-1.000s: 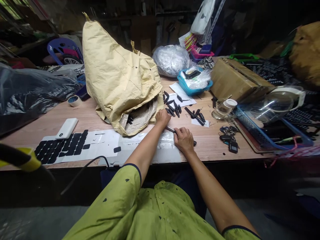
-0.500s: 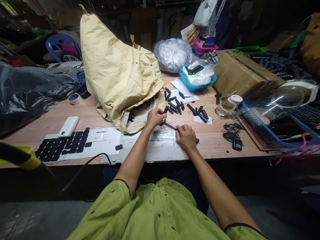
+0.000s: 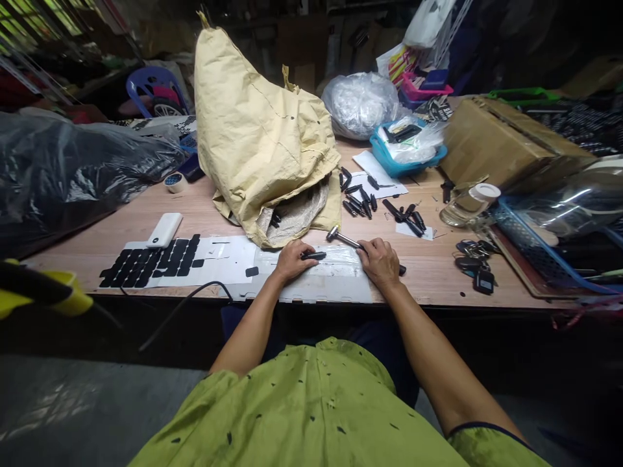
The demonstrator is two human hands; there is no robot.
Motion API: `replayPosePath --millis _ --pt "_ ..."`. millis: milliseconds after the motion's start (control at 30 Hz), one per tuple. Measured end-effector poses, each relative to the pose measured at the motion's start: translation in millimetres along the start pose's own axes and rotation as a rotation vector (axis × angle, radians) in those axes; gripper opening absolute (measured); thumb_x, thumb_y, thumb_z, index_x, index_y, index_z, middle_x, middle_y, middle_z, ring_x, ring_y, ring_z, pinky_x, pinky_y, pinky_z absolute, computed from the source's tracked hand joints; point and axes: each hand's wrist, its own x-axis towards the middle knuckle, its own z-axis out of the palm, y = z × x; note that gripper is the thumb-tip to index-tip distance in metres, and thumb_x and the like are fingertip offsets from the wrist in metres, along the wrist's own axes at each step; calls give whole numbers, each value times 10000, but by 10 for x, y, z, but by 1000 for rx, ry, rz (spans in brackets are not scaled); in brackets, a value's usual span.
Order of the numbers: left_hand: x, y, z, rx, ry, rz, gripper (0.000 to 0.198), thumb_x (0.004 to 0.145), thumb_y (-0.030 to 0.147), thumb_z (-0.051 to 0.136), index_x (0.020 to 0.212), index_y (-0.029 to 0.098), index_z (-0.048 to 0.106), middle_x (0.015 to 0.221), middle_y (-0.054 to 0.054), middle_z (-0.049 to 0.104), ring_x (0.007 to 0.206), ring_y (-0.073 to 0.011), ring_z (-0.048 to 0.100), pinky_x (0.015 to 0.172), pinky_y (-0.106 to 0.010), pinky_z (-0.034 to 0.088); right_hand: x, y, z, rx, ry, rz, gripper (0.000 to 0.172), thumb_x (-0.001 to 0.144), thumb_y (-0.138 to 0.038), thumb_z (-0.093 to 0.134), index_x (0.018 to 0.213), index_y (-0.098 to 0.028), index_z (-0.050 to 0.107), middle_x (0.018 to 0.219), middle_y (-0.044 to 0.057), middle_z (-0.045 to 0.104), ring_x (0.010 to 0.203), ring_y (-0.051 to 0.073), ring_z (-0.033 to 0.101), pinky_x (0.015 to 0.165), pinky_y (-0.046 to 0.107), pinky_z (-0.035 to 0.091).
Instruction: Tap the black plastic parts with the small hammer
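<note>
My left hand (image 3: 291,261) is closed on a slim black elongated piece (image 3: 316,255), held low over a plastic-covered pad (image 3: 335,285) at the table's front edge. To its right, my right hand (image 3: 382,263) grips a small hammer (image 3: 346,239) with a metal head and shaft; the black end of its handle sticks out past the palm. The hammer head lies just beyond the black piece, apart from it. Several similar black pieces (image 3: 357,204) lie loose behind the hammer. A large tan paper sack (image 3: 263,123) rests behind my left hand, its mouth facing me with dark pieces inside.
On the left are a sheet with black pads (image 3: 150,263), a white power bank (image 3: 165,229) and a tape roll (image 3: 176,182). Keys (image 3: 477,263), a jar (image 3: 470,204), a blue basket (image 3: 540,250) and a cardboard box (image 3: 511,143) occupy the right.
My left hand has come back from near the sack's mouth toward the front edge, bringing a black piece. The hammer stays in my right hand. The whole view has shifted.
</note>
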Motion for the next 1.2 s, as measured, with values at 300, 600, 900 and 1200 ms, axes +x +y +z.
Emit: replayPosePath --millis 300,600,900,1200 --pt "47 -34 50 -12 -17 -5 180 771 253 802 948 228 780 930 -26 675 966 -217 602 872 -334 478 -342 -362 -199 360 80 87 340 998 -371 425 1113 -243 717 969 79 683 904 220 627 771 323 490" --pt "54 -43 102 -23 -6 0 187 793 304 801 980 295 817 878 -10 647 912 -195 583 839 -315 476 -669 -688 -299 488 43 -2 382 1023 -384 409 1217 -253 711 988 76 722 896 209 679 789 326 545" --pt "59 -72 150 0 15 12 158 800 303 801 956 306 823 850 -12 638 902 -197 570 834 -321 470 -694 -706 -349 394 46 -4 367 1026 -343 422 1235 -289 719 884 51 680 778 179 650 669 275 508" --pt "51 -68 133 10 16 -10 172 794 292 791 963 286 822 866 -15 657 917 -202 592 851 -332 485 -744 -609 -386 414 41 16 350 1010 -336 448 1220 -289 725 924 53 702 823 181 668 694 275 522"
